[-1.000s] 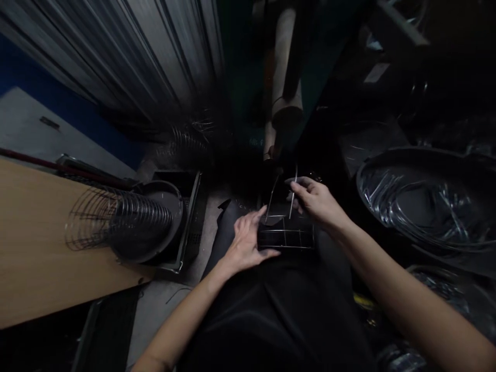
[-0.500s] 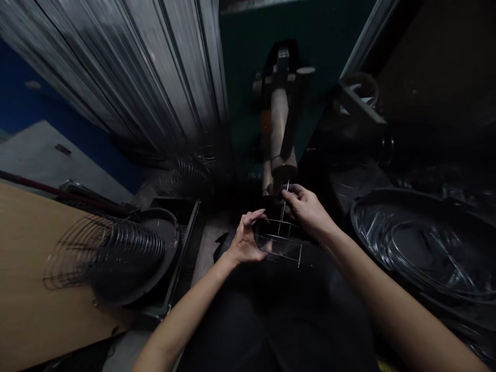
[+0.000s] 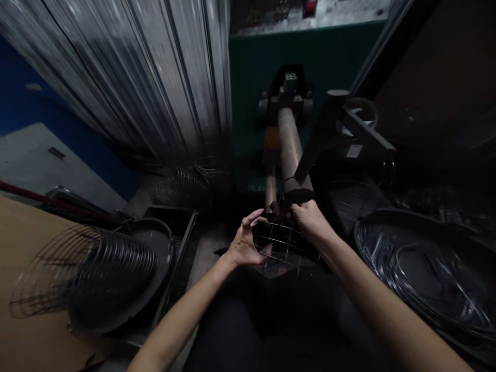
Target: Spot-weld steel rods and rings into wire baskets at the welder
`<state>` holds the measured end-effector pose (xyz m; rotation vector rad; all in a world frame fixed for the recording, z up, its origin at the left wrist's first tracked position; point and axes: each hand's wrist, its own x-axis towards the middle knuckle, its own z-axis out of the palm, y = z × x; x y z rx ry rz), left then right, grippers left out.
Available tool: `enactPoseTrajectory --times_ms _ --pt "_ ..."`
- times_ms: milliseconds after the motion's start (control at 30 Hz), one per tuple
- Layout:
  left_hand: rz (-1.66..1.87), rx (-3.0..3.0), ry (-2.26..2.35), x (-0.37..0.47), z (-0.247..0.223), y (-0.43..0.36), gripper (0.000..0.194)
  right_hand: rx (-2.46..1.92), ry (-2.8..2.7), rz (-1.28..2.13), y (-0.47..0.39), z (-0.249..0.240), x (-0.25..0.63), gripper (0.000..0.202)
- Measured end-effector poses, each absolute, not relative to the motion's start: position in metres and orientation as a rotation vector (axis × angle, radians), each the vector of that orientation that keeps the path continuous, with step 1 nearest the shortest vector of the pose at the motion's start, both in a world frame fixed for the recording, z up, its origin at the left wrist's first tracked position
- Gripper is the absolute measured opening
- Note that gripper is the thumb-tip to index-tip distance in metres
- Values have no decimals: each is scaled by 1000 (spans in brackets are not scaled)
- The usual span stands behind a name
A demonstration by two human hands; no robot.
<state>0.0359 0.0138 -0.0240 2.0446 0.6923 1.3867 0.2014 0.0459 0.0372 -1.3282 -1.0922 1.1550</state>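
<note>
A curved wire grid (image 3: 287, 238) of thin metal rods lies between my hands, below the end of a spot welder's thick cylindrical arm (image 3: 290, 137). My left hand (image 3: 248, 243) grips the grid's left side, its thumb below and its fingers curled above. At the upper right of the grid, my right hand (image 3: 312, 219) is closed just under the thick arm's end. Its fingertips are partly hidden, and only a little of the metal wire there shows. A thinner lower arm (image 3: 270, 186) of the welder ends close above the grid.
On the left, a stack of wire rings (image 3: 120, 253) leans in a dark round tray (image 3: 165, 232). A large black basin (image 3: 368, 219) on the right holds loose wires and hoops. The welder's green body (image 3: 248, 103) stands ahead, beside corrugated metal sheeting (image 3: 182, 67).
The grid has turned and sits closer under the welder's arms. My right hand has closed in beneath the thick arm, hiding the straight wire it pinched. The view has tilted up slightly.
</note>
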Motion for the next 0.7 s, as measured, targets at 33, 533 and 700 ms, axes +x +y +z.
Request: enactPoseTrajectory --times_ms 33,533,700 --pt "1388 2047 690 36 -24 16 89 -1342 -1101 1141 47 37 202 31" --pt "1305 2094 718 31 -14 36 93 -1283 -1023 1173 64 25 202 30" --pt "1310 2091 705 29 -11 39 85 -1214 -999 1199 69 22 203 23"
